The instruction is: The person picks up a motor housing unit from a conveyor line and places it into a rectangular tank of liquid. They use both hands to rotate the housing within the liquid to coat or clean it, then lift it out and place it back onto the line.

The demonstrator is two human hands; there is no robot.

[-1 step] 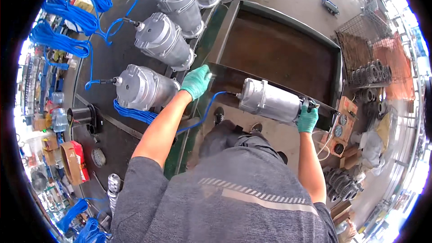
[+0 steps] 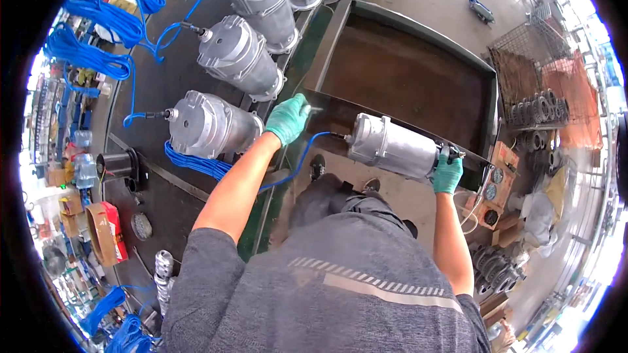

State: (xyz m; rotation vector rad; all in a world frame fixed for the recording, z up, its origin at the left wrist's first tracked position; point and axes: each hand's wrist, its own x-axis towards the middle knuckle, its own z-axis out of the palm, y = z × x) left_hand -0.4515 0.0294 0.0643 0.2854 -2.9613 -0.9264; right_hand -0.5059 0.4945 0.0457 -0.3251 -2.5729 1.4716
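Observation:
A silver-grey metal cylinder housing [image 2: 392,148] lies on its side along the near edge of a dark metal tank [image 2: 418,33]. My right hand [image 2: 448,171], in a green glove, is closed around the black fitting at the housing's right end. A blue cable [image 2: 302,157] leaves its left end and runs down behind my left forearm. My left hand [image 2: 288,119], also gloved, is closed beside the tank's near left corner, left of the housing and apart from it. A thin pale streak shows at its fingertips; what it grips is hard to make out.
Several similar housings [image 2: 241,59] stand along the dark workbench [image 2: 163,85] at left, with coiled blue cables [image 2: 98,16] beyond. A red-and-white carton [image 2: 108,234] sits farther down. Metal rings [image 2: 540,110] and a wire basket [image 2: 530,42] are at right.
My left hand has shifted very slightly to the right, and a pale streak now shows by its fingertips. My right hand and the housing look unmoved.

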